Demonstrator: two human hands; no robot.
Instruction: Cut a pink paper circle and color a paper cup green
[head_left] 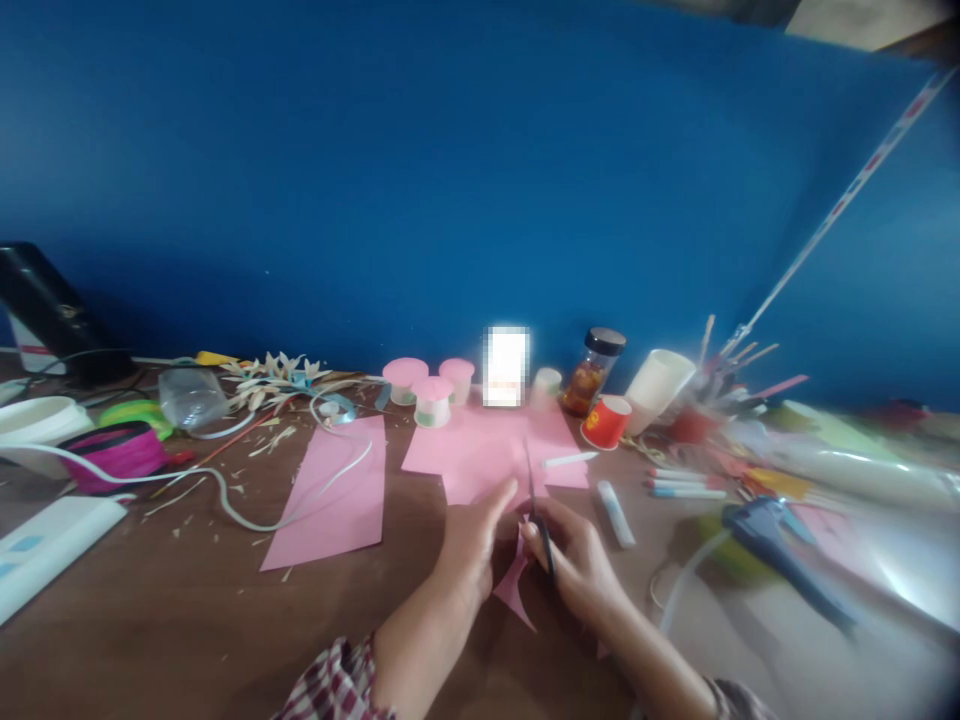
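My left hand (472,540) holds a small piece of pink paper (516,590) over the brown table (187,620), fingers closed on its edge. My right hand (577,565) grips a pair of scissors (536,505), blades pointing away from me and up against the paper. A larger pink sheet (480,450) lies just beyond both hands, and another pink sheet (334,495) lies to the left.
Pink-lidded small cups (431,395), a jar (592,372), a red paper cup (606,420), a glue stick (616,513), markers (686,485) and a blue glue gun (780,550) crowd the back and right. Dried leaves (277,380), a cable (225,495) and a magenta roll (120,450) sit at left.
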